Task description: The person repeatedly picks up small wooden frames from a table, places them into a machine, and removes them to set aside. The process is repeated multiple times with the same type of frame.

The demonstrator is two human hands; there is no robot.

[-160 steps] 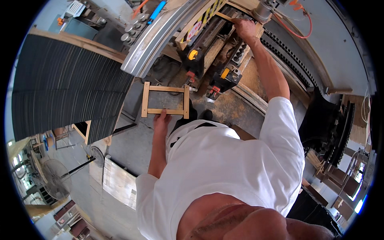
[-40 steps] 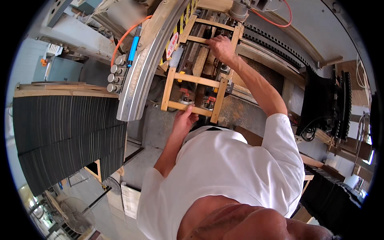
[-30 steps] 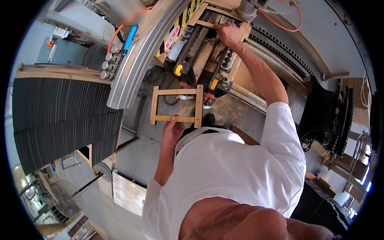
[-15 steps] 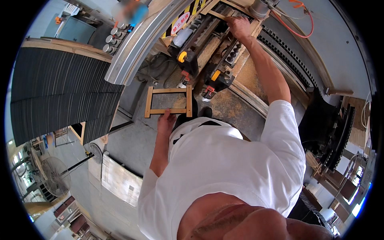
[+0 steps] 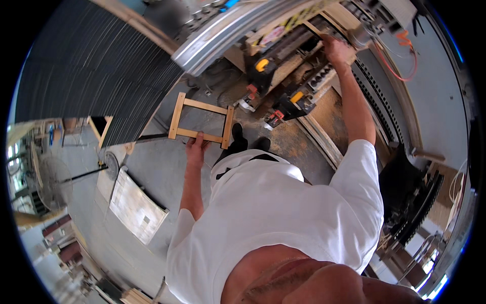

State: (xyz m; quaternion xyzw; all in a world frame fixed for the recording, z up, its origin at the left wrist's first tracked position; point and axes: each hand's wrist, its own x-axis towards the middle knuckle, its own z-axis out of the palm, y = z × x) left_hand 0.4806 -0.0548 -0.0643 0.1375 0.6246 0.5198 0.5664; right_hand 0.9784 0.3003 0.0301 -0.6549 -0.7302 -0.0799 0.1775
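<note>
My left hand (image 5: 196,146) is closed on the lower rail of a small rectangular wooden frame (image 5: 177,117), holding it above the floor, left of my legs. Its four light-brown strips surround an open middle. Reaching far forward, my right hand (image 5: 338,53) is at a second light wooden frame (image 5: 312,27) on the woodworking machine (image 5: 296,105). Its fingers curl at that frame's near corner, partly hidden and slightly blurred. A round metal cylinder (image 5: 360,36) stands just right of this hand.
Black clamp-like units with yellow knobs (image 5: 262,65) project toward me from the machine. Sawdust (image 5: 293,137) covers the floor beneath. A tall stack of black-edged panels (image 5: 96,76) stands at the left, beside a long metal rail (image 5: 217,40). An orange hose (image 5: 405,78) hangs at the right.
My view has turned, shifting the machine rightward in the picture. The frame in my left hand has shifted left and tilted. My right hand stays at the frame on the machine.
</note>
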